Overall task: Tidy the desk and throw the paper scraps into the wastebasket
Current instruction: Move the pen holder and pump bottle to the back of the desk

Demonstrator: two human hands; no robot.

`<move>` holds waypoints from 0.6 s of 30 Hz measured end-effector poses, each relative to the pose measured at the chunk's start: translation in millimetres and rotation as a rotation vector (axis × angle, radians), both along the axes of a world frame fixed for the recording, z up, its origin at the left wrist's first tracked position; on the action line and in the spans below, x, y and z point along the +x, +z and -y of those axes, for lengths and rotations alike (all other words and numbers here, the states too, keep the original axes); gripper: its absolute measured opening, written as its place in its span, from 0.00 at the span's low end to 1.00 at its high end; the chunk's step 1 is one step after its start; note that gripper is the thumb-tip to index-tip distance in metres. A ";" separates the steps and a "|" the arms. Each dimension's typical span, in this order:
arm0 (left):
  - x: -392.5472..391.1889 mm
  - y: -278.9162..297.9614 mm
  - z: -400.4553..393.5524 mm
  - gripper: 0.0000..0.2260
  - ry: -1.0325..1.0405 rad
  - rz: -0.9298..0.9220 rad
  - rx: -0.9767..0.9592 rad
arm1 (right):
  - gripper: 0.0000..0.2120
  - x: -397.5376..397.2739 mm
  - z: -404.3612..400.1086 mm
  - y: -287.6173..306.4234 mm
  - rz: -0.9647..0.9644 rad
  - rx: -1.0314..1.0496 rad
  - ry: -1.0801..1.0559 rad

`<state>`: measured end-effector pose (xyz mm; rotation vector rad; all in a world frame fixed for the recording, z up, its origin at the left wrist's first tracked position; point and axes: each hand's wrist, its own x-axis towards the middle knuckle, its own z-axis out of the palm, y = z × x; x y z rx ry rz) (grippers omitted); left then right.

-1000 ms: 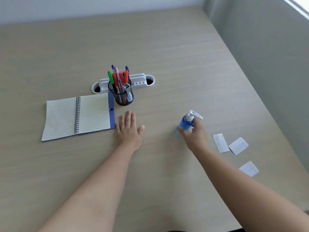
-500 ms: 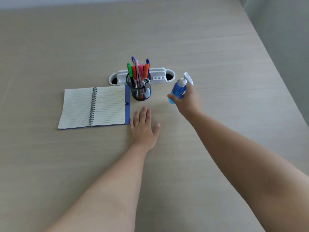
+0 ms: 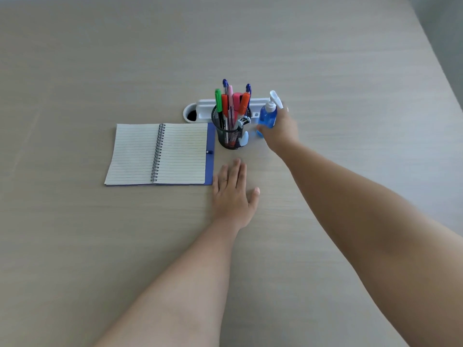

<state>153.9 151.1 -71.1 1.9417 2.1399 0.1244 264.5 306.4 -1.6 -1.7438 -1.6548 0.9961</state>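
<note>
My right hand [image 3: 281, 130] grips a small blue pump bottle [image 3: 267, 116] with a white nozzle, held just right of the black mesh pen cup [image 3: 229, 136] full of coloured pens. Whether the bottle's base touches the desk I cannot tell. My left hand [image 3: 233, 194] lies flat on the desk, fingers apart, holding nothing, beside the lower right corner of an open spiral notebook [image 3: 160, 154] with a blue cover. No paper scraps or wastebasket are in view.
A white cable-port tray [image 3: 200, 112] is set into the desk behind the pen cup. The light wooden desk [image 3: 325, 58] stretches far back; its right edge runs diagonally along a grey wall at the upper right.
My right hand has carried the blue bottle from near the paper scraps leftward and away from me, to beside the pen cup. The view has shifted, so the scraps are out of frame. My left hand stayed flat.
</note>
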 end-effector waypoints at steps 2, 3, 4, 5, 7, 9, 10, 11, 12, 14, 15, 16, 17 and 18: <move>-0.2 -0.1 -0.1 0.32 -0.003 0.012 -0.007 | 0.25 -2.4 -1.9 -0.8 0.022 0.004 -0.003; -0.3 -0.3 -0.1 0.32 -0.004 0.015 -0.012 | 0.23 -3.2 -3.2 -1.3 0.026 0.003 -0.008; -0.4 -0.1 -0.3 0.32 -0.006 0.015 -0.017 | 0.22 -3.9 -4.5 -1.1 0.026 0.007 -0.014; -0.3 0.0 -0.3 0.32 -0.007 0.014 -0.020 | 0.22 -4.5 -5.9 -1.4 0.024 0.013 -0.017; -0.1 0.7 -0.7 0.32 -0.007 0.017 -0.023 | 0.21 -5.5 -8.0 -2.2 0.012 0.019 -0.028; 0.2 1.0 -0.6 0.32 -0.003 0.021 -0.018 | 0.21 -6.3 -8.8 -3.0 -0.005 0.024 -0.038; 0.3 1.2 -0.3 0.32 -0.002 0.020 -0.018 | 0.20 -6.4 -8.8 -3.6 -0.011 0.026 -0.041; 0.3 1.1 -0.1 0.32 -0.002 0.018 -0.019 | 0.20 -6.2 -8.6 -4.8 -0.015 0.029 -0.041; 0.2 1.1 -0.1 0.32 -0.003 0.017 -0.020 | 0.20 -5.9 -8.7 -5.7 -0.018 0.033 -0.039; 0.3 0.7 -0.1 0.32 -0.005 0.018 -0.020 | 0.21 -4.8 -8.9 -7.6 -0.035 0.037 -0.038; 0.2 0.6 0.0 0.33 -0.005 0.020 -0.020 | 0.21 -4.4 -8.8 -8.4 -0.046 0.036 -0.040; 0.2 0.7 0.0 0.32 -0.006 0.021 -0.019 | 0.23 -3.6 -8.3 -8.5 -0.059 0.037 -0.042; 0.2 0.5 0.0 0.32 -0.007 0.020 -0.019 | 0.24 -2.5 -8.2 -8.8 -0.070 0.035 -0.045; 0.3 0.6 0.0 0.32 -0.006 0.018 -0.020 | 0.25 -1.2 -8.0 -9.0 -0.076 0.032 -0.047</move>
